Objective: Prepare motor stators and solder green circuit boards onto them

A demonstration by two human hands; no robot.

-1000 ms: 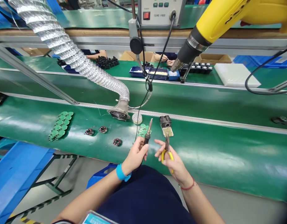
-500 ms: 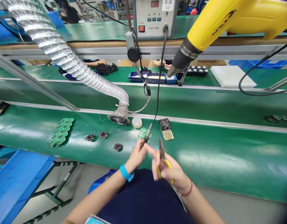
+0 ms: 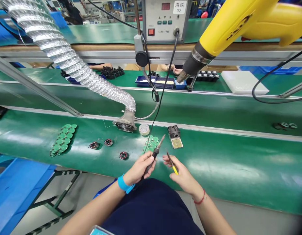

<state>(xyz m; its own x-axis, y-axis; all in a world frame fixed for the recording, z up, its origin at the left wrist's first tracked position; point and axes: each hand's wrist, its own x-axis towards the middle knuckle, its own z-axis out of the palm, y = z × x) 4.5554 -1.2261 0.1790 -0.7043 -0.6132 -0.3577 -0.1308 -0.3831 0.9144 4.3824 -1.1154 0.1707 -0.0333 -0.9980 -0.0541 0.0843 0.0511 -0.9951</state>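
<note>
My left hand [image 3: 143, 164] is wrapped round the dark handle of a soldering iron [image 3: 156, 152], whose tip points up and to the right. In my right hand [image 3: 181, 173] is a pair of pliers [image 3: 172, 164] with a yellow handle, jaws pointing away from me. The two hands are apart. Just beyond the iron lie several round green circuit boards [image 3: 152, 141], partly hidden by the iron and my left hand. To the left on the bench are three small motor stators [image 3: 124, 155] with dark and reddish windings.
A soldering iron stand [image 3: 175, 132] with a sponge tray sits beyond my right hand. A fume duct [image 3: 125, 122] hangs beside a round whitish spool [image 3: 144, 130]. More green boards [image 3: 64, 140] lie left. Overhead are a soldering station [image 3: 165, 21] and yellow heat gun [image 3: 214, 36]. A co-worker's hands [image 3: 174, 69] show beyond.
My hands have moved apart. The soldering iron has shifted slightly right, more of its handle showing. The pliers have turned in my right hand, so their handles look closer together.
</note>
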